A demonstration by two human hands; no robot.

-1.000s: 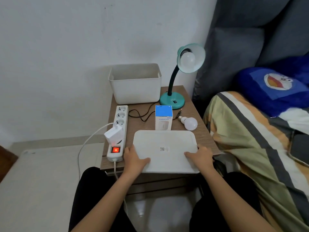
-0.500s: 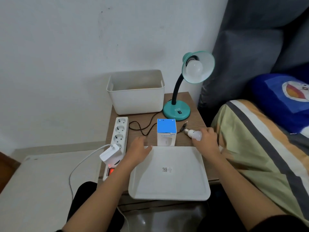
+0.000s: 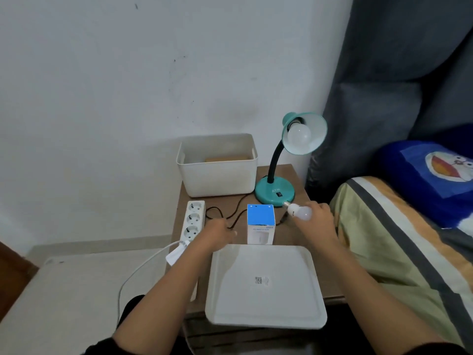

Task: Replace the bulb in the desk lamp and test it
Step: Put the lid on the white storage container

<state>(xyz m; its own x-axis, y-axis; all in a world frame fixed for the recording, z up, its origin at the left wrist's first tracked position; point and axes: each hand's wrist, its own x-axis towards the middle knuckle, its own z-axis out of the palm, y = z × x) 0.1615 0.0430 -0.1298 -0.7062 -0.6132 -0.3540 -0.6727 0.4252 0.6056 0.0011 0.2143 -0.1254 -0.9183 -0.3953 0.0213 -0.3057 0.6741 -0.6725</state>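
Right hand [image 3: 318, 222] grips a loose white bulb [image 3: 300, 211] by its globe, lifted just above the wooden side table [image 3: 302, 180], metal screw base pointing up-left toward the lamp base. Fingers wrap the far side of the globe, so that contact is partly hidden.

Left hand [image 3: 217, 235] sits low over the table between the power strip [image 3: 193, 221] and the bulb box [image 3: 260, 224], fingers loosely curled at the black lamp cord [image 3: 234, 217]. Cannot tell whether it grasps the cord or only rests on it (fingertips blurred).

Teal desk lamp [image 3: 276, 192] stands at the table's back right, gooseneck upright, shade tilted toward the camera with a second white bulb [image 3: 299, 135] seated in the socket, unlit. Black rocker switch on the lamp base.

Bulb box is white with a blue top, upright, just behind the white tray [image 3: 265, 303]. Tray lies flat at the front edge, overhanging it a little, small QR sticker in its middle, nothing else on it.

White storage bin [image 3: 217, 178] at back left, beside the lamp base, something brown inside. Power strip runs along the left edge with a white plug [image 3: 176, 253] in its near end, white cable trailing down to the floor. Bed with a striped blanket [image 3: 399, 252] and a blue cartoon pillow [image 3: 435, 180] on the right.
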